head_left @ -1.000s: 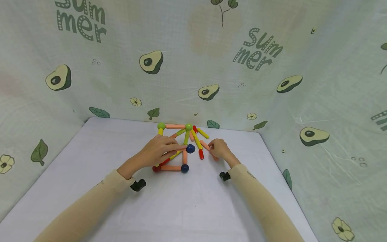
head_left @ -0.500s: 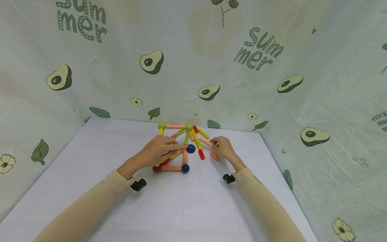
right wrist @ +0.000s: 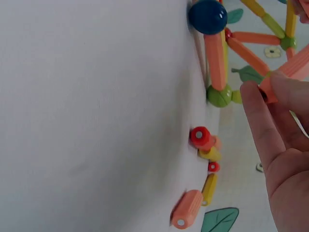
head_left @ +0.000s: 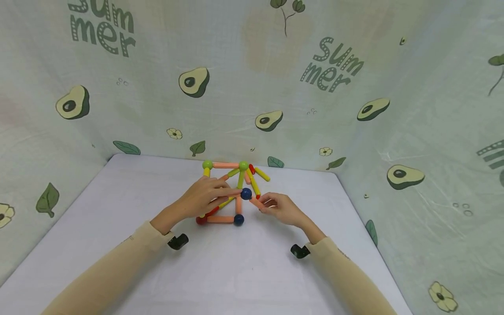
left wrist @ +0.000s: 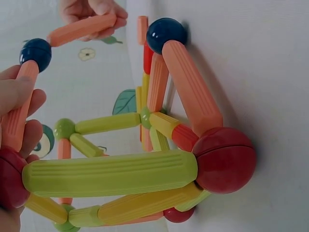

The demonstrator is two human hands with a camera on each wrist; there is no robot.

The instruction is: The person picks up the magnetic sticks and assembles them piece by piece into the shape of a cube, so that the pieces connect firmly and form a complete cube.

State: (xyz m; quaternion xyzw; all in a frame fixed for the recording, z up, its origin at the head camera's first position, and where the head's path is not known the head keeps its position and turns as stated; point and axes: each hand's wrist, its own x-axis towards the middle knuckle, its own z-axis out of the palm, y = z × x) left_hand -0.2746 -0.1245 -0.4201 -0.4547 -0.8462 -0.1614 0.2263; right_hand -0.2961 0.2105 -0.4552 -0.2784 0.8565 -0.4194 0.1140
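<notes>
A frame of coloured sticks and balls, from a magnetic building set, stands on the white table point(head_left: 252, 271). My left hand point(head_left: 201, 197) grips an orange stick point(left wrist: 13, 128) high on it, between a red ball point(left wrist: 10, 181) and a blue ball point(head_left: 246, 194). Between thumb and fingers, my right hand point(head_left: 284, 211) pinches another orange stick point(head_left: 257, 203), its far end right at that blue ball. Lower down, a second blue ball point(head_left: 239, 219) and a red ball point(left wrist: 225, 159) rest on the table. Green balls point(head_left: 208, 165) mark the rear corners, partly behind my left hand.
Loose sticks lie right of the frame: a yellow one point(head_left: 262, 174), a red-tipped one point(right wrist: 199, 137) and an orange one point(right wrist: 188, 208). Behind the table hangs a cloth point(head_left: 228, 118) printed with avocados and leaves.
My right hand has picked up the orange stick from the table and brought it left to the upper blue ball. My left hand keeps its grip in the same place.
</notes>
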